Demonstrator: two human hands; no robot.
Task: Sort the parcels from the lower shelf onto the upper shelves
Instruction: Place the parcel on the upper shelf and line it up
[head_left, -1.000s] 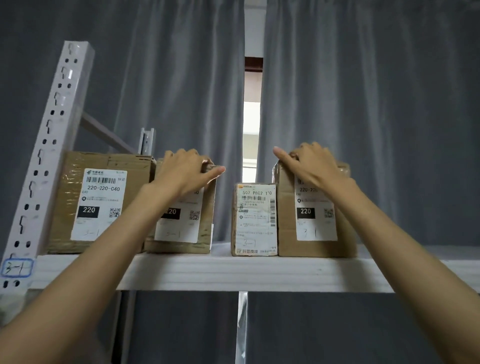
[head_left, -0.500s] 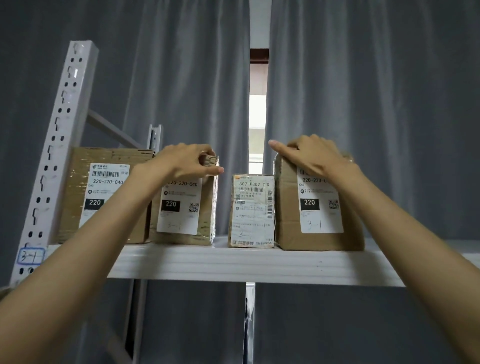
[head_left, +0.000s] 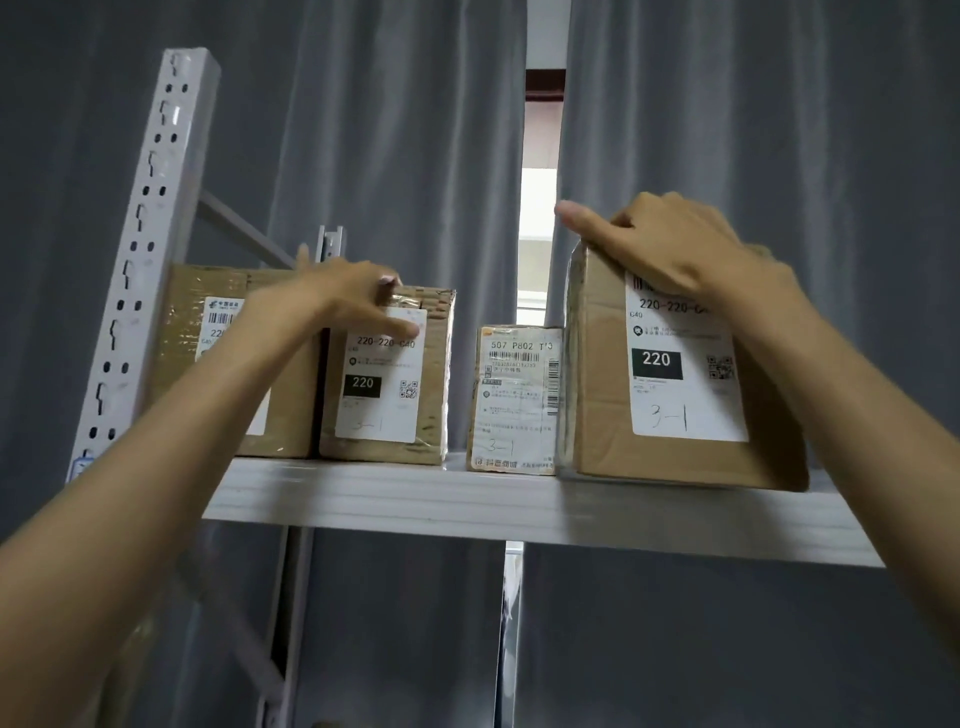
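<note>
Several taped cardboard parcels marked "3-1" stand on the white upper shelf (head_left: 415, 499). My right hand (head_left: 675, 249) grips the top of the large rightmost parcel (head_left: 670, 395), fingers curled over its upper edge and thumb pointing left. This parcel sits nearer to me than the others, its bottom front over the shelf's front lip. My left hand (head_left: 353, 301), blurred, lies against the top front edge of the second parcel (head_left: 384, 395), thumb on its label. A small narrow parcel (head_left: 511, 400) stands between those two. My left forearm partly hides the leftmost parcel (head_left: 182, 312).
A white perforated upright post (head_left: 150, 218) rises at the shelf's left end, with a diagonal brace behind it. Grey curtains (head_left: 753, 130) hang behind the rack, with a bright gap (head_left: 540, 208) between them. A thin vertical support (head_left: 511, 623) runs below the shelf.
The right parcel has come forward and looms larger under my right hand. My left hand slid down and left from the second parcel's top onto its front edge. The view moved closer.
</note>
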